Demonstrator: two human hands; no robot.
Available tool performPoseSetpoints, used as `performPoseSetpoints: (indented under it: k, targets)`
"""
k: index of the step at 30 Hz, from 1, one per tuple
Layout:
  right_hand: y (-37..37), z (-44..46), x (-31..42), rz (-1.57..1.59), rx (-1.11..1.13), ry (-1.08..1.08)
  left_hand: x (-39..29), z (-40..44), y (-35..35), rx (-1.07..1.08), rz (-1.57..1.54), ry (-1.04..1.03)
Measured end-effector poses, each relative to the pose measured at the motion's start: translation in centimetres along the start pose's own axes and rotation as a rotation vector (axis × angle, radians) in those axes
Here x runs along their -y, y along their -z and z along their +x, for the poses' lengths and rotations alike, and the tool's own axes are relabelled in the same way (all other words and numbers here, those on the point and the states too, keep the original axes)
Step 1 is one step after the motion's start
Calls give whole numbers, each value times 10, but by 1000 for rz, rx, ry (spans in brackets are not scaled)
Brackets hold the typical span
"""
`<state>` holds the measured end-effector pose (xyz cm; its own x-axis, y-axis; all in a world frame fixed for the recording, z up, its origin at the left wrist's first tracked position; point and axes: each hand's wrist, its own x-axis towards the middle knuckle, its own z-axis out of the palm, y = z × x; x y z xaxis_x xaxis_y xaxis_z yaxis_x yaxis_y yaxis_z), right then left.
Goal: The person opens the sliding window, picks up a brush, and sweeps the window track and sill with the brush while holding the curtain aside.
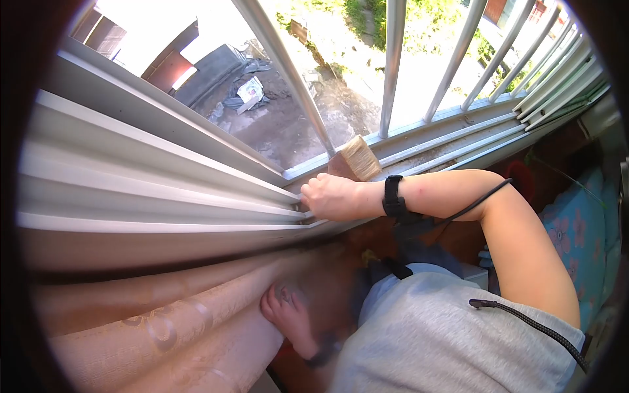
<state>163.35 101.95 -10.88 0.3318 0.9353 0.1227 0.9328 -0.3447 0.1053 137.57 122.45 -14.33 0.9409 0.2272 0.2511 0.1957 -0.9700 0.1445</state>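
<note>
My right hand (331, 198) is closed in a fist at the corner of the window frame. Out of it points a flat paintbrush (360, 159) with pale, wide bristles and a reddish-brown band; the grip is hidden inside the fingers. The bristles lie over the window sill track (419, 150), beside the foot of a metal bar. Lower down, my left hand (291, 314) has its fingers curled on the edge of a peach patterned curtain (170, 321). That area looks hazy.
Vertical metal bars (393, 72) stand along the outer side of the window. White frame profiles (157, 170) run along the left. A blue flowered cloth (573, 229) lies at the right. A dark cable (475, 200) hangs by my right forearm. Outside are rubble and plants.
</note>
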Motion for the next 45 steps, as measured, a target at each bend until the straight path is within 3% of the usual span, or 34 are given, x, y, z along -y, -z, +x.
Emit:
performPoseSetpoints:
  k: [9,17,19,26,35,37,45]
  targets:
    - [3,2,11,-10,27,-96,6,2,-3,32,21,11]
    - [13,-7,2,-60,110,7,-1,7,-3,23,-15,-11]
    - [3,2,12,-15,-40,-100,-1,7,-6,36,-11,-13]
    - [12,-6,7,-40,115,-78,0,7,-6,19,-46,-24]
    - [4,0,30,-43,-9,-251,2,8,-7,30,-27,-52]
    - [16,-5,31,-95,156,-269,3,10,-6,30,-37,-55]
    - [8,10,51,-75,200,-358,13,16,-12,38,-35,-145]
